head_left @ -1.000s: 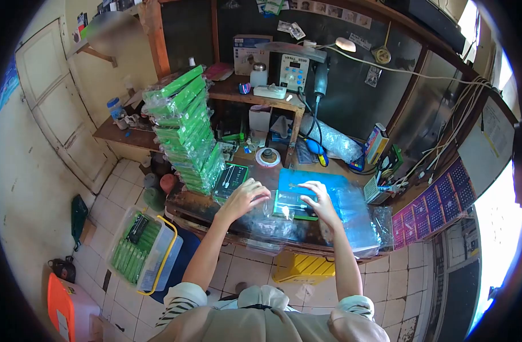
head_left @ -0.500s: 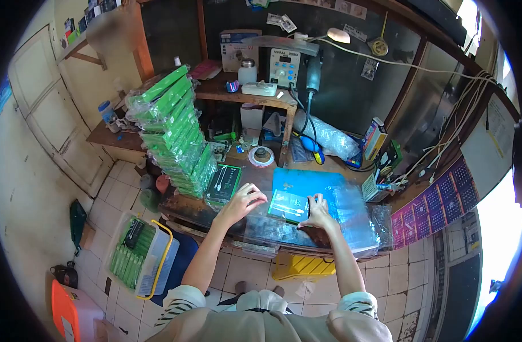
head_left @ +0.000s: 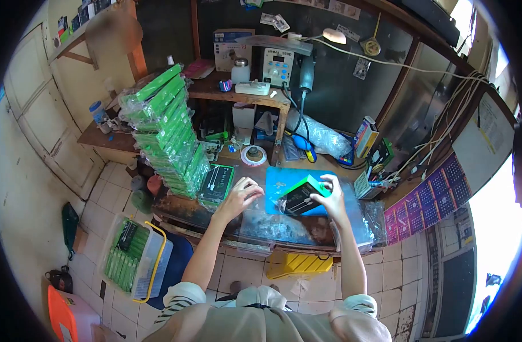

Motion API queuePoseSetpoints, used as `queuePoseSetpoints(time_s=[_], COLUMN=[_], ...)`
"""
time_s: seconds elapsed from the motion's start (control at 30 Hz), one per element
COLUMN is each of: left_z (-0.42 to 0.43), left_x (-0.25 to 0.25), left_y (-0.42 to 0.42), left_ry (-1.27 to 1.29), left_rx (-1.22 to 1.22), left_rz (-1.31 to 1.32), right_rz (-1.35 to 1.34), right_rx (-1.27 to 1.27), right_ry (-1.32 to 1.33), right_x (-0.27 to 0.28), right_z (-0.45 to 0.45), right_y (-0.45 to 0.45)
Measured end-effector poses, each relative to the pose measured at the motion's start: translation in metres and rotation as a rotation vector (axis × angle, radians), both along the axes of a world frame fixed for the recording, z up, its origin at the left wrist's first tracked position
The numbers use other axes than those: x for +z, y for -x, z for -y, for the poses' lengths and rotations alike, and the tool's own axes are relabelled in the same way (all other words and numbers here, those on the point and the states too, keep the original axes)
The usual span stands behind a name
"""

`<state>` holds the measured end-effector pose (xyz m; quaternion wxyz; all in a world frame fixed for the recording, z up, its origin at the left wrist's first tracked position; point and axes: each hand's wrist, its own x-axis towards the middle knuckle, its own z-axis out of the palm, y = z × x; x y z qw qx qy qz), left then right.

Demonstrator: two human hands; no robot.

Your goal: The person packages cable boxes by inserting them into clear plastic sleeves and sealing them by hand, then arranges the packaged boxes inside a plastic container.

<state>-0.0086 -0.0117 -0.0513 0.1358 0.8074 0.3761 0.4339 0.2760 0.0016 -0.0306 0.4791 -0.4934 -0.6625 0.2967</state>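
My right hand point(head_left: 333, 196) grips a black and green box point(head_left: 302, 196), thumb on the near side and fingers over its right end. The box is tilted up off the blue mat point(head_left: 276, 178), its green side facing upward. My left hand point(head_left: 244, 198) hovers to the left of the mat, fingers loosely bent and slightly apart, with nothing visible in them. Just beyond it lies another black and green box point(head_left: 217, 181) with a white cable picture, in clear wrap. Clear plastic sheets point(head_left: 352, 219) lie under and beside my right forearm.
A tall, leaning stack of plastic-wrapped green boxes point(head_left: 164, 131) stands at the bench's left. A clear bin point(head_left: 124, 251) of green boxes sits on the floor. Behind are a hot-air station point(head_left: 277, 67), a bubble-wrap roll point(head_left: 324, 134) and a pen basket point(head_left: 365, 185).
My right hand has lifted and tilted the box that lay flat on the mat, showing its green side. The left hand has stayed nearly in place. The whole view has shifted slightly.
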Motion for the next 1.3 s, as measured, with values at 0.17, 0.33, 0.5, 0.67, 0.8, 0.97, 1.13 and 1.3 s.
queuePoseSetpoints(time_s=[0.17,0.33,0.5,0.67,0.8,0.97,1.13,1.3], left_z=[0.000,0.004,0.006,0.008,0.014,0.020,0.023,0.025], left_x=[0.000,0.004,0.006,0.011,0.021,0.031,0.035,0.038], left_y=[-0.006,-0.008,-0.007,-0.009,-0.015,-0.024,-0.027,-0.022], left_ry=[-0.029,-0.066,-0.083,-0.122,-0.113,-0.107,-0.121,-0.171], left_rx=[-0.001,-0.016,-0.030,-0.035,-0.056,-0.084,-0.099,-0.099], left_rz=[0.023,0.020,0.020,-0.038,-0.068,-0.101,-0.124,-0.135], right_rz=[0.215,-0.033,-0.033,-0.141,-0.751,-0.771,-0.601,-0.577], right_rx=[0.034,-0.011,-0.090,-0.180,-0.061,0.097,0.119,0.195], right_ry=[-0.098,0.038,0.213,0.085,0.170,0.260,0.294,0.480], right_x=[-0.008,-0.042,-0.104,-0.066,0.002,0.017,0.006,0.000], right_z=[-0.008,-0.002,-0.005,-0.005,0.002,-0.001,0.005,0.012], right_y=[0.010,0.019,0.007,0.007,0.023,0.037,0.044,0.036])
